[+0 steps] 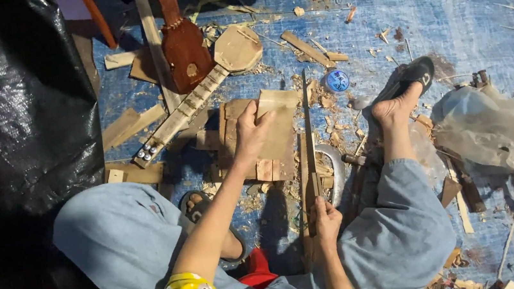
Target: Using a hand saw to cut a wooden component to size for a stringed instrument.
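Note:
My left hand grips the upper edge of a flat wooden board that lies on other wood pieces on the blue tarp. My right hand is closed around the handle of a long thin saw-like blade, which points away from me along the board's right edge. Both my legs in light blue trousers frame the work; my right foot rests by a black sandal.
An unfinished small stringed instrument and a brown finished one lie at the back left. Wood offcuts and shavings litter the tarp. A curved metal blade, a small blue round tin, a crumpled plastic bag and black sheeting surround me.

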